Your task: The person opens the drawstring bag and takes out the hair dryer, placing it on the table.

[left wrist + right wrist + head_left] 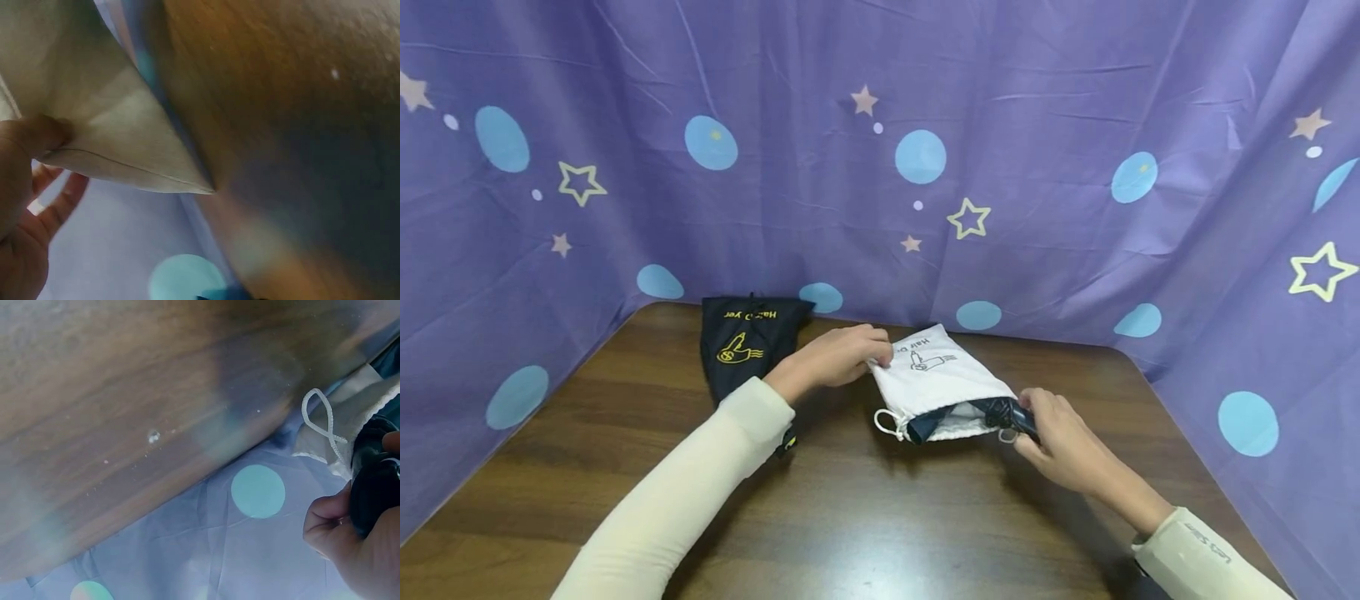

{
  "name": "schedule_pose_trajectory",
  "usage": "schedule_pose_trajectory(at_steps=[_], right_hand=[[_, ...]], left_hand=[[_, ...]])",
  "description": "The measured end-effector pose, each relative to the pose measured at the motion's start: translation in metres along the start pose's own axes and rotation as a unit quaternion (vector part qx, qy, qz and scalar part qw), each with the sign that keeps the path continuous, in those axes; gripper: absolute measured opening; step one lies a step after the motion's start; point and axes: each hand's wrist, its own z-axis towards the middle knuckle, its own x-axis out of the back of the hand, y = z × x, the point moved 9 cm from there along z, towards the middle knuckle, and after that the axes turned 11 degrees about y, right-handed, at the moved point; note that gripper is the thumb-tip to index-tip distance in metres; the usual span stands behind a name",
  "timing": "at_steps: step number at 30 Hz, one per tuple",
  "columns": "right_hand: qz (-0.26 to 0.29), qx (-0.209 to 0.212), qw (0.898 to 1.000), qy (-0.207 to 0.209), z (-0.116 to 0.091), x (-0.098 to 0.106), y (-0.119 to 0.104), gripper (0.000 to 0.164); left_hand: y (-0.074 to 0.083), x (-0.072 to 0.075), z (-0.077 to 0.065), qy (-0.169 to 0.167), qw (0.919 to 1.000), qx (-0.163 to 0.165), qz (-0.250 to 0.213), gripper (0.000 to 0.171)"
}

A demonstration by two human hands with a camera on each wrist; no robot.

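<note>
A white drawstring bag (951, 371) printed with a hair dryer drawing is held tilted above the table, its mouth facing me. My left hand (846, 354) pinches its far left bottom corner; in the left wrist view the thumb (40, 134) presses on the cloth. Inside the open mouth lies a dark blue hair dryer (927, 425), mostly hidden by the bag. With my right hand (1063, 442) I grip its dark handle (1024, 419), which sticks out at the right of the opening. A black cord (998, 412) is bunched beside the handle.
A black drawstring bag (752, 342) with yellow hair dryer print lies at the back left of the wooden table (865, 517). Behind and at both sides hangs a purple curtain (820, 208) with stars and dots. White cord loops (889, 423) dangle from the white bag's mouth.
</note>
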Motion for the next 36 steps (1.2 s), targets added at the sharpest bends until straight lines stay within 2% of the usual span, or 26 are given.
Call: schedule_pose_trajectory(at_steps=[6,9,12,15,18,21,25,30,33,36], right_hand=[[-0.005,0.019,1.000,0.006,0.003,0.003,-0.002,0.042],[-0.007,0.027,1.000,0.006,0.004,0.004,-0.002,0.042],[-0.007,0.035,0.999,0.006,0.005,0.004,-0.002,0.043],[-0.009,0.040,0.999,0.007,0.006,0.003,-0.002,0.043],[-0.012,0.036,0.999,0.007,0.006,0.003,-0.002,0.044],[-0.015,0.034,0.999,0.010,0.007,0.005,-0.001,0.044],[-0.022,0.046,0.999,0.015,0.007,0.007,-0.003,0.043],[-0.025,0.062,0.998,0.010,0.009,0.006,-0.005,0.041],[-0.023,0.070,0.997,0.006,0.008,0.005,-0.007,0.041],[-0.021,0.082,0.996,0.008,0.007,0.005,-0.008,0.041]], left_hand=[[0.007,-0.006,0.000,-0.092,0.9952,0.029,0.014,0.052],[0.006,-0.003,0.003,-0.111,0.9925,0.042,0.029,0.050],[0.005,-0.003,0.011,-0.109,0.9916,0.045,0.052,0.043],[0.007,-0.008,0.022,-0.103,0.9927,0.043,0.046,0.037],[0.012,-0.016,0.037,-0.104,0.9932,0.046,0.024,0.037],[0.013,-0.023,0.050,-0.106,0.9923,0.064,0.003,0.039],[0.012,-0.031,0.063,-0.094,0.9924,0.077,-0.016,0.040],[0.009,-0.035,0.072,-0.074,0.9936,0.079,-0.035,0.044],[0.007,-0.038,0.075,-0.074,0.9932,0.081,-0.040,0.045],[0.008,-0.041,0.077,-0.076,0.9933,0.075,-0.044,0.040]])
